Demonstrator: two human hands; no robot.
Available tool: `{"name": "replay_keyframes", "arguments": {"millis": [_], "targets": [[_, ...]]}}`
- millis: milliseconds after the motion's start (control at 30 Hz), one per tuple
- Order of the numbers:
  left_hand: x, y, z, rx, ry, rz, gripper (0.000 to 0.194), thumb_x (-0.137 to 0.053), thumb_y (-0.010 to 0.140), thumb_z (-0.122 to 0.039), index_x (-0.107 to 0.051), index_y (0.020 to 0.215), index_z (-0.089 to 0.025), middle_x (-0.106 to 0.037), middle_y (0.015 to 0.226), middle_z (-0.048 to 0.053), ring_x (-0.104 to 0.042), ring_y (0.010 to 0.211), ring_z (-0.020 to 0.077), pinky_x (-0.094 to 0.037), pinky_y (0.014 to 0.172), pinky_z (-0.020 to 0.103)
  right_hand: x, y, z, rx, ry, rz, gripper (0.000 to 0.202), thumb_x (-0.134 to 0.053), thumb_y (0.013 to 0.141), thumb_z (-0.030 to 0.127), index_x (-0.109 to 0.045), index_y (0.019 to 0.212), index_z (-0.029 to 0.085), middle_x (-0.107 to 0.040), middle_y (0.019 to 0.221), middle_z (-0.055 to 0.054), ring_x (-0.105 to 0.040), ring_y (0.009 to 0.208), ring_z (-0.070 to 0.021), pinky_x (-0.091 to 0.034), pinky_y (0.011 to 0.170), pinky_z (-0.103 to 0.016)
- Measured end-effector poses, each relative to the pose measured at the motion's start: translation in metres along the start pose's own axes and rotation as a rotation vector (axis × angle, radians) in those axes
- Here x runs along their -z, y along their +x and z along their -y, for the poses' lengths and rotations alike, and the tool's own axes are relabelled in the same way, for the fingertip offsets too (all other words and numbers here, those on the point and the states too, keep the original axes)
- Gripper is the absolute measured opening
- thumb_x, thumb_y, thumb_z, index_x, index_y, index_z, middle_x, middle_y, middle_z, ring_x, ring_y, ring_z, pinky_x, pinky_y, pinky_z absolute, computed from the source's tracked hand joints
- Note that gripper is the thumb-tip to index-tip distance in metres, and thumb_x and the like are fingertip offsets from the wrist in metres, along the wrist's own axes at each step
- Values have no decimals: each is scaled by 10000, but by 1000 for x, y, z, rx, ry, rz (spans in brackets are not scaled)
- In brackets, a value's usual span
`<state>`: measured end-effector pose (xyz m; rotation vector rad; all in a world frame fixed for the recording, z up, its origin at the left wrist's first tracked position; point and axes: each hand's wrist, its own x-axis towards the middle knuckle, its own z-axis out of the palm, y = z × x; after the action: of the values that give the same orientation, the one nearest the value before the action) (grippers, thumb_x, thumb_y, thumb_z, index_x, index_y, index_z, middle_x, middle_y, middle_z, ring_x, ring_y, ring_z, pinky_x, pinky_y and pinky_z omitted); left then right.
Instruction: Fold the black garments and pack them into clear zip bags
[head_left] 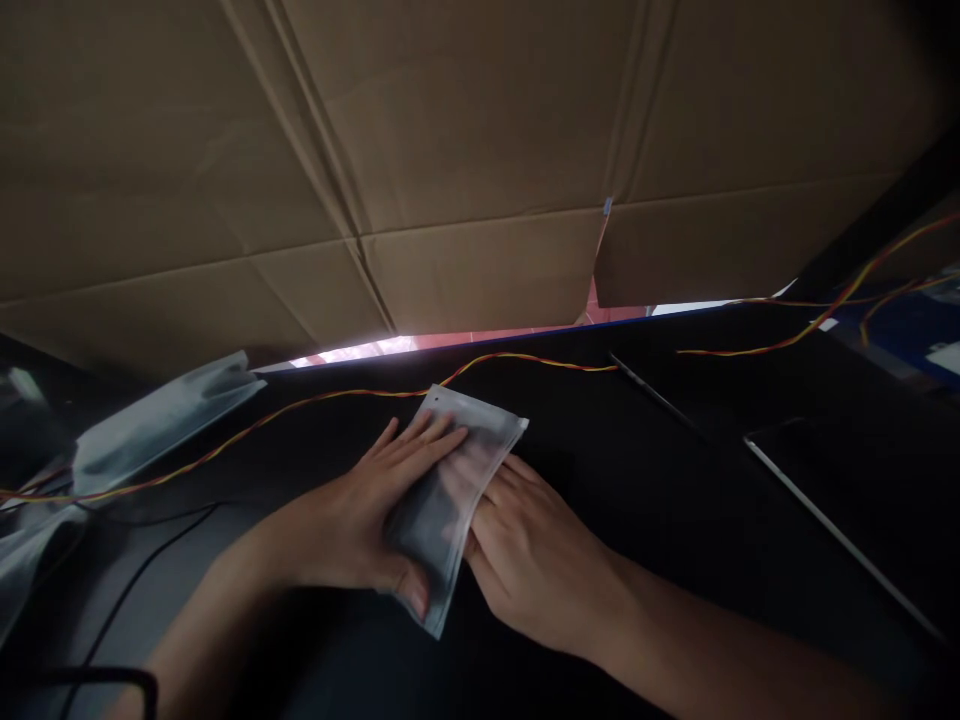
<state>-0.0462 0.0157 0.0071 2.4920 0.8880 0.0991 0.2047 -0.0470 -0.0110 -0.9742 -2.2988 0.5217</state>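
Note:
A translucent plastic bag (427, 520), flat and tilted, is held between my two hands above the black surface. My left hand (375, 500) grips it from the left, with long fingers laid across its upper face and the thumb on its lower edge. At the right edge, my right hand (525, 540) has its fingers behind or inside the plastic, where they show faintly through it. I cannot tell which. A small dark hole marks the bag's upper left corner. Whether anything lies inside the bag is unclear.
Brown cardboard (480, 130) stands along the back. A twisted red-and-yellow wire (300, 402) crosses the black surface (585, 440). Another frosted plastic bag (165, 420) lies at left, near a thin black cable (142, 570). A thin metal strip (840, 535) lies at right.

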Motion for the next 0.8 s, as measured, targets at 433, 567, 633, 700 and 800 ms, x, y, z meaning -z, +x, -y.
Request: {"name": "replay_keyframes", "arguments": {"millis": [433, 567, 633, 700, 800], "targets": [[-31, 17, -46, -18, -13, -136, 1386, -785, 669, -898, -51, 1741, -415, -148, 1837, 121, -61, 1681, 465, -64, 1293, 817, -16, 6, -5, 65, 193, -54, 534, -626, 1050, 408, -545, 1497, 128, -591, 1588, -215, -536, 1507, -334, -434, 1258, -523], [-28, 14, -55, 18, -97, -157, 1199, -694, 798, -880, -116, 1739, -413, -143, 1842, 91, -20, 1686, 446, -157, 1296, 801, -3, 13, -9, 133, 228, 25, 473, -630, 1054, 376, -569, 1465, 149, -671, 1494, -180, -600, 1436, -294, -452, 1241, -474], [-18, 8, -49, -15, -123, -77, 1122, -696, 845, -845, -143, 1734, -442, -128, 1845, 64, -39, 1687, 439, -225, 1293, 781, 4, 15, -11, 269, 189, 122, 371, -654, 1041, 353, -643, 1361, 165, -710, 1437, -147, -601, 1424, -298, -412, 1271, -484], [-8, 3, -38, -41, -95, 11, 1178, -798, 776, -822, -187, 1720, -475, -134, 1844, 56, -74, 1680, 462, -260, 1274, 791, 8, 15, -12, 359, 157, 191, 282, -653, 1029, 326, -695, 1247, 153, -754, 1335, -138, -634, 1368, -307, -436, 1252, -477], [-1, 1, -24, -37, -25, 52, 1400, -924, 572, -824, -206, 1719, -463, -165, 1835, 93, -95, 1667, 503, -209, 1258, 837, 5, 12, -8, 382, 173, 224, 213, -641, 1007, 269, -732, 1117, 111, -788, 1182, -155, -713, 1207, -302, -540, 1139, -432]]}}
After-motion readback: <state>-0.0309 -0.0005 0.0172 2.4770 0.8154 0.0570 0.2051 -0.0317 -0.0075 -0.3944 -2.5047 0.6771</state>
